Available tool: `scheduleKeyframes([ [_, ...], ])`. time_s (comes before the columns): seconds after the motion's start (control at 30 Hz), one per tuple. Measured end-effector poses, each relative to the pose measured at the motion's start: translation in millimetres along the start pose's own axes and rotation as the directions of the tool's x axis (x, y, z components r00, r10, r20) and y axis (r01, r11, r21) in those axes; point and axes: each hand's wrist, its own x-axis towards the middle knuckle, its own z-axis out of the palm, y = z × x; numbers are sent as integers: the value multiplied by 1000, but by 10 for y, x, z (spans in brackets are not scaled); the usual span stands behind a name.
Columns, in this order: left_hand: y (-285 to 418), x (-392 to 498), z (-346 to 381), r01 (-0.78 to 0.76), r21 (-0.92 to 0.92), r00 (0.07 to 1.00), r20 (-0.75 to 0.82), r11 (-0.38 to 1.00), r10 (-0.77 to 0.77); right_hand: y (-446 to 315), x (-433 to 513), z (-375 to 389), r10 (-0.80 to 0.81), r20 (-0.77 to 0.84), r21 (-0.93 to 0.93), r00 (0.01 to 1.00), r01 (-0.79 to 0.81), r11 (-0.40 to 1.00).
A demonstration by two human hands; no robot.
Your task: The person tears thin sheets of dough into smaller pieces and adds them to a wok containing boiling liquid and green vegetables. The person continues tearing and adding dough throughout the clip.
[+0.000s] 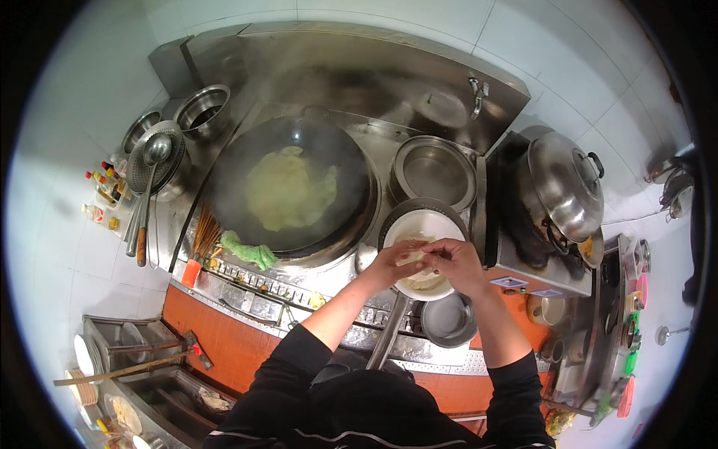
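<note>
My left hand [396,262] and my right hand [453,264] meet over a white bowl [397,225], with their fingertips pinching pale, soft food between them. More pale food [424,280] lies in the bowl, which rests on a round perforated strainer [412,206] with a long metal handle [390,331]. On the left, a large black wok [230,185] steams and holds yellowish-green liquid or food [286,188]; the steam blurs its surface. What exactly my fingers pinch is too small to name.
A metal pot [435,168] stands behind the bowl, a grey pan [449,320] in front. A green cloth [248,250] and bamboo brush [206,233] lie near the wok's edge. At left are a ladle [156,150] and bottles [106,185]; at right, a large lidded pot [564,179].
</note>
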Motion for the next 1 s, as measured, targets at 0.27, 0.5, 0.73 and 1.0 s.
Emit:
scheduleKeyframes([
  [0.27, 81, -134, -109, 242, -408, 965, 3, 881, -263, 0, -57, 34, 94, -139, 46, 986, -89, 995],
  [0.5, -175, -244, -215, 107, -564, 993, 20, 819, -116, -139, 25, -9, -56, -168, 114, 984, 76, 991],
  [0.73, 256, -277, -450, 151, -599, 982, -3, 787, -190, 21, -2, -17, 65, -120, 120, 991, -51, 991],
  [1.0, 1470, 249, -1243, 243, 143, 966, -120, 959, -227, 402, 26, 445, 177, 10, 458, 984, -162, 874],
])
